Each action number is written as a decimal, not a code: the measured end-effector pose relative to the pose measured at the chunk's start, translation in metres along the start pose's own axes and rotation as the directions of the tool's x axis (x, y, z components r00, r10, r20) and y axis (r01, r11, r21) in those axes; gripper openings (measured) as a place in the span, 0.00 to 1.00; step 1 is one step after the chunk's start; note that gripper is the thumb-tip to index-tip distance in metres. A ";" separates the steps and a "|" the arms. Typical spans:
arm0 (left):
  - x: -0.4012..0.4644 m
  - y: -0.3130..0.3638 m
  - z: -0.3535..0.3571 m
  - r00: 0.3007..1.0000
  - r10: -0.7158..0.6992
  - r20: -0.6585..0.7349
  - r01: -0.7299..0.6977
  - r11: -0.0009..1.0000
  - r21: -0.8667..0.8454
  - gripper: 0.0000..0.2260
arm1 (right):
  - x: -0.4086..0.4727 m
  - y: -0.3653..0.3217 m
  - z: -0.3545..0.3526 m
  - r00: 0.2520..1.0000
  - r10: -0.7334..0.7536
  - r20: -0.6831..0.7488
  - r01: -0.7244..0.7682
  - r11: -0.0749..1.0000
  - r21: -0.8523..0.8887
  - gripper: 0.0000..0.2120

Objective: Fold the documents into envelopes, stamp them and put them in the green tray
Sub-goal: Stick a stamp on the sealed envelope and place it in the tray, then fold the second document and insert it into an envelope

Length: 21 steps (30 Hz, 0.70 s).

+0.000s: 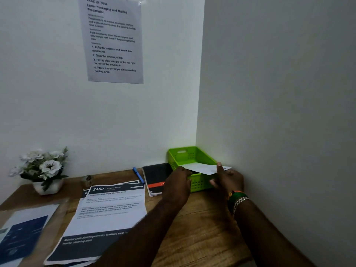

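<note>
A white envelope (pixel 202 167) lies across the near rim of the green tray (pixel 185 154), which stands in the desk's far right corner against the walls. My left hand (pixel 178 185) holds the envelope's left end. My right hand (pixel 227 180) grips its right end, thumb on top. A stack of printed documents (pixel 109 209) lies on the wooden desk to the left of my arms.
A blue pen (pixel 138 174) and a black notebook (pixel 157 176) lie between the documents and the tray. A pot of white flowers (pixel 43 170) stands at the far left. A plastic folder (pixel 23 232) lies at the near left. An instruction sheet (pixel 112 39) hangs on the wall.
</note>
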State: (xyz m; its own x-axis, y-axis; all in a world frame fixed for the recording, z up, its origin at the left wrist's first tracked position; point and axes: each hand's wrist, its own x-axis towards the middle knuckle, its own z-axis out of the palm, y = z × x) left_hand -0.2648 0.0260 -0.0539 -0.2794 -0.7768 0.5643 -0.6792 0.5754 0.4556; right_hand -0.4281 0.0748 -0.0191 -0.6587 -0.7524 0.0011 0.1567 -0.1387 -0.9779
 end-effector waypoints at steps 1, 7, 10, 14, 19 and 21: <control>0.000 -0.001 0.001 1.000 0.012 -0.002 -0.012 1.000 0.005 0.13 | 0.000 0.005 -0.002 0.995 -0.095 -0.043 0.088 0.986 -0.144 0.17; 0.001 -0.001 0.002 0.998 0.064 -0.011 -0.064 0.998 0.027 0.12 | -0.014 0.035 -0.018 0.781 -0.609 0.141 0.502 0.478 -0.721 0.20; 0.001 0.001 0.003 0.998 0.062 -0.009 -0.062 0.998 0.026 0.13 | -0.008 0.033 -0.015 0.774 -0.567 0.282 0.563 0.411 -0.717 0.12; -0.003 -0.001 0.004 0.998 0.067 0.011 -0.067 0.998 0.008 0.16 | -0.012 0.032 -0.007 0.777 -0.535 0.332 0.575 0.387 -0.721 0.12; -0.017 -0.020 -0.013 0.989 0.111 0.096 -0.109 0.994 -0.028 0.23 | -0.021 0.031 -0.004 0.784 -0.505 0.361 0.581 0.395 -0.711 0.14; -0.028 -0.037 -0.032 0.993 0.098 0.063 -0.098 0.995 -0.009 0.20 | -0.029 0.031 -0.004 0.784 -0.517 0.343 0.573 0.393 -0.719 0.13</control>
State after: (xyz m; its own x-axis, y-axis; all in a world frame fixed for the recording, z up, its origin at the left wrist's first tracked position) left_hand -0.2101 0.0349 -0.0647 -0.3871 -0.7310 0.5620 -0.6424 0.6510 0.4043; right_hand -0.4069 0.0946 -0.0501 -0.3452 -0.7393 0.5782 -0.8452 -0.0230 -0.5340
